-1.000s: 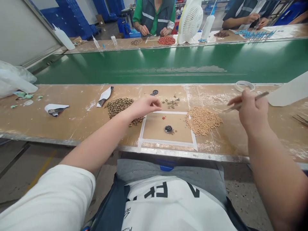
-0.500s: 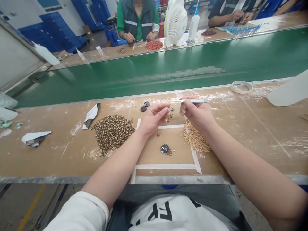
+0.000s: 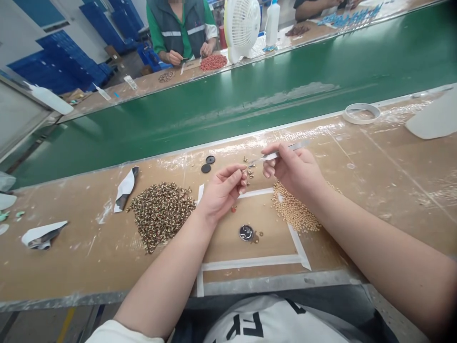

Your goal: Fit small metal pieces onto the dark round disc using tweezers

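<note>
My right hand (image 3: 291,164) is closed around a pair of metal tweezers (image 3: 278,153), whose tips point left toward my other hand. My left hand (image 3: 228,188) is pinched at the fingertips; whatever small piece sits in them is too small to make out. Just beyond the fingertips lie several small gold and dark metal pieces (image 3: 251,175). A large pile of gold and dark metal pieces (image 3: 160,214) is left of my left hand. Under my right wrist spreads a pile of tan beads (image 3: 294,209). A round black dish (image 3: 246,232) rests inside the white tape outline (image 3: 253,262).
Two black discs (image 3: 206,168) lie behind my left hand. Folded papers (image 3: 125,189) are at left, a tape roll (image 3: 362,114) at far right. A green conveyor belt (image 3: 214,109) crosses behind. Across it are a white fan (image 3: 243,29), a red pile (image 3: 213,62) and co-workers' hands.
My view has tilted and shifted. The tweezers have turned from nearly level to slanting, their tips now down close to my left fingertips.
</note>
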### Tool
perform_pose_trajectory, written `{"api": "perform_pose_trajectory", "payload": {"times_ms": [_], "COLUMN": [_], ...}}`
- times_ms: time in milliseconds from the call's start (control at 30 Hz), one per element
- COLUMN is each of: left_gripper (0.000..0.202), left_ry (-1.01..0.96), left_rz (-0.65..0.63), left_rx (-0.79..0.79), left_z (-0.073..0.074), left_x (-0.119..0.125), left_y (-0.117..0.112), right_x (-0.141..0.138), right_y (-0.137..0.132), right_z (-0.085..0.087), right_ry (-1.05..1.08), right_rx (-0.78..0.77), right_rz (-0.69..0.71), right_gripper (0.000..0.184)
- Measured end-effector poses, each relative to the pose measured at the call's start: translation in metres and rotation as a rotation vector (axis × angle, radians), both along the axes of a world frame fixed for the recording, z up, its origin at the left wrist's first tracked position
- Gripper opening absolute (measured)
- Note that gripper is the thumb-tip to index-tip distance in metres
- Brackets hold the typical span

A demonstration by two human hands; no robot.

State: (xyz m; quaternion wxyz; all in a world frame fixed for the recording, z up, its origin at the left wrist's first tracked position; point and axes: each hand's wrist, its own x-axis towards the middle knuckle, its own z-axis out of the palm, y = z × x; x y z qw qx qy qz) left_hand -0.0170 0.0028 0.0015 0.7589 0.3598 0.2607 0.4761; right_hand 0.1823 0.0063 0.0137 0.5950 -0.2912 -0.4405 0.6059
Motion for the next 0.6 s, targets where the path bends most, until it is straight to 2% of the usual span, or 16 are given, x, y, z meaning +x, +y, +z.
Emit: {"api": "perform_pose_trajectory", "payload": {"times_ms": [267,600], "left_gripper": [0.012,0.018], "left_ry": [0.04,0.084], "left_rz": [-0.01,0.029], "left_rx": [0.034,0.024], "left_z": [0.0049,0.0097], "left_x": [0.0009,0.0], "left_y": [-0.0031,-0.0031], "right_x": [0.0057,0.0051], "right_y": [-0.002,-0.0061], "right_z": [-0.0007,-0.0015], "right_ry": [-0.102,-0.173], "right_rx": [0.085,0.135], "right_rz": [-0.031,-0.063], "right_gripper": [0.037,0.035]}}
